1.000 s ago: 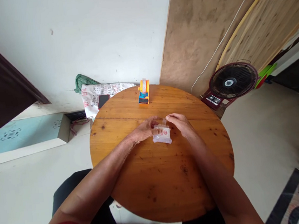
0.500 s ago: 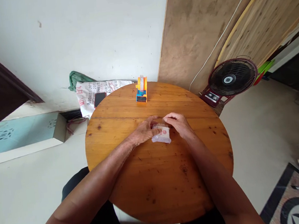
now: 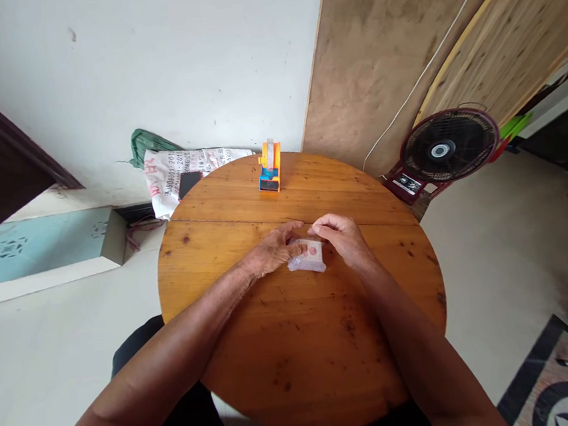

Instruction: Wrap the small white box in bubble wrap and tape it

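A small white box (image 3: 313,253) with red print, in clear crinkled plastic wrap (image 3: 301,265), lies on the round wooden table (image 3: 258,363). My left hand (image 3: 280,245) grips it from the left, thumb across its top and fingers stretched along the far side. Just beyond the box's far right corner is my right hand (image 3: 340,233), its thumb and forefinger pinched together. Whatever sits in that pinch is too small to make out. Towards the table's far edge stands an orange and blue tape dispenser (image 3: 270,167) with a roll of clear tape.
A dark red fan (image 3: 441,151) stands right of the table. Behind the table's left side are a printed white sack (image 3: 163,184), a dark flat object (image 3: 189,183) and a green bag (image 3: 149,145). A white wall and a wooden board rise behind.
Both hands keep almost the same place at the wrapped box, with the right fingers still pinched. The view has shifted slightly.
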### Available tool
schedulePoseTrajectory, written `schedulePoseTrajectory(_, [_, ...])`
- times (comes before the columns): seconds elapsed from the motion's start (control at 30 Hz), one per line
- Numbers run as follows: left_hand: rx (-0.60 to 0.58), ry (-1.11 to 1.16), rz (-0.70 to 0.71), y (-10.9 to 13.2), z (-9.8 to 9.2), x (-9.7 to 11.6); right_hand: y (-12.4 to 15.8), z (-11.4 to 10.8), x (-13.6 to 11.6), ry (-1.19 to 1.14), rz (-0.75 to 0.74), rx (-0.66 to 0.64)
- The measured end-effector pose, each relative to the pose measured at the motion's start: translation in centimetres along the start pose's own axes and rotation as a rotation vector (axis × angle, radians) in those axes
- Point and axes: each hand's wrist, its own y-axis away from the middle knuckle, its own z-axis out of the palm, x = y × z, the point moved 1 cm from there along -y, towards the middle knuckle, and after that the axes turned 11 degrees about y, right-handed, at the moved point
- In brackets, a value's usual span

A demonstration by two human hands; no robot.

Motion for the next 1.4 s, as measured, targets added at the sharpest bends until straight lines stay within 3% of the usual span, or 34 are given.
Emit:
schedulePoseTrajectory(0.5, [-0.06, -0.002, -0.021, 0.6, 0.9, 1.1, 0.8, -0.1, -1.0, 0.117, -0.066, -0.05])
schedulePoseTrajectory(0.87, [-0.011, -0.067, -0.042, 0.6, 0.7, 1.2, 1.4, -0.6, -2.1, 0.202, -0.146, -0.15])
schedulePoseTrajectory(1.4, [0.003, -0.164, -0.042, 0.7, 0.5, 1.6, 1.6, -0.9, -2.0, 0.397, -0.397, -0.209])
